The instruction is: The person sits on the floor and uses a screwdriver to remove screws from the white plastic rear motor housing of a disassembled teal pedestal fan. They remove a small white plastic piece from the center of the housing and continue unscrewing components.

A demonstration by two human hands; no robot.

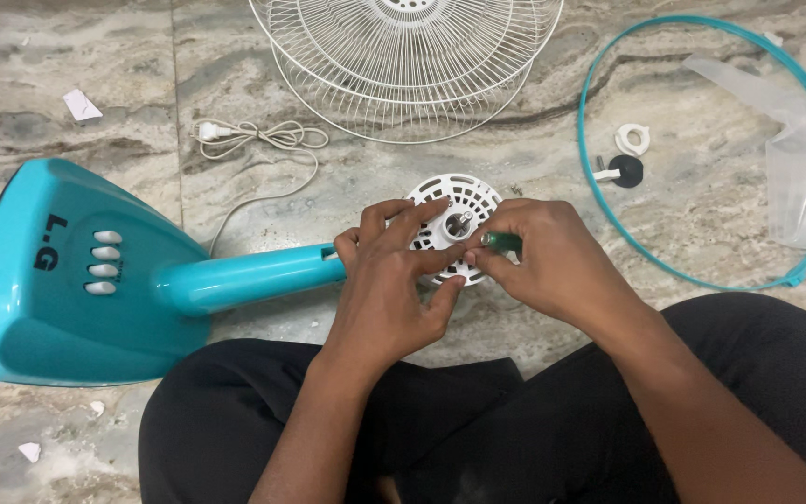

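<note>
Left hand (386, 280) grips white motor housing (451, 227); right hand (543, 261) pinches green screwdriver (501, 242).

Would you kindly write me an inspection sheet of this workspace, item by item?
Surface: marbled stone floor, dusty in places.
Job's things: white vented motor housing on a teal fan stand lying flat.
Clutter: white wire grille, teal ring, clear blade, white and black fasteners, paper scraps.
Grippers: left hand steadies the housing; right hand pinches a green-handled tool.
Cables: white power cord, coiled, plug loose.
Surroundings: person's black-clad legs.
</note>
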